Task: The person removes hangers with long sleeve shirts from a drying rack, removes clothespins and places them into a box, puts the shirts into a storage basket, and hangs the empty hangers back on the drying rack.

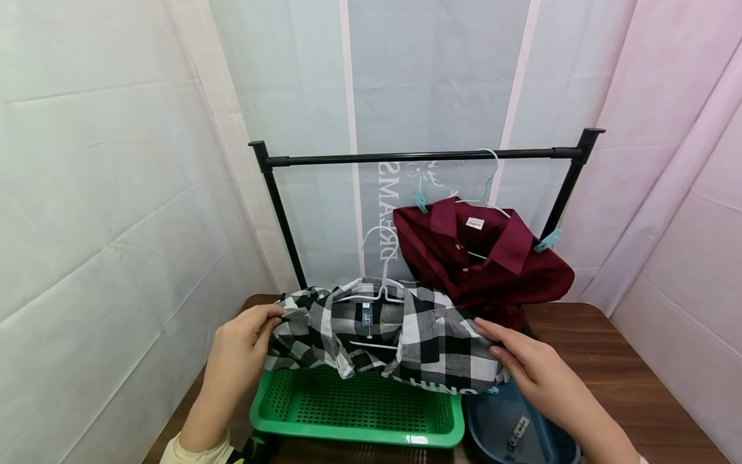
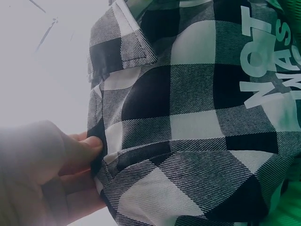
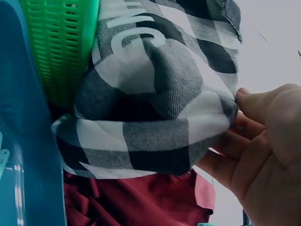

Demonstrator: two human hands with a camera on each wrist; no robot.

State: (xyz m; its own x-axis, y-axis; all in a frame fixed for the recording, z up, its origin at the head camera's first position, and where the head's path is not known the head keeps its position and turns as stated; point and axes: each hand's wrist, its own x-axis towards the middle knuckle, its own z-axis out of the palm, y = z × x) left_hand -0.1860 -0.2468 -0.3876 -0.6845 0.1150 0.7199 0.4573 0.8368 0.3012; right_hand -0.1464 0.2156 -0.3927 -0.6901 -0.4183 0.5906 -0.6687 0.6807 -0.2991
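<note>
The left hand [image 1: 237, 345] pinched one shoulder of the checked shirt [image 1: 446, 348] between thumb and fingers, and the right hand [image 1: 542, 370] pinched the other, both nearly closed on the fabric. The shirt, on a white hanger [image 1: 384, 274] with its hook below the rail, spanned the back of the green basket [image 1: 359, 433], near the blue basin [image 1: 487, 415], while a maroon shirt [image 1: 417, 238] hung from the black rack [image 1: 377, 157] behind

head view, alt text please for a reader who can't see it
A left hand and right hand hold a checked shirt on a white hanger by a green basket. Behind it, a maroon shirt hangs from a black rack.
</note>
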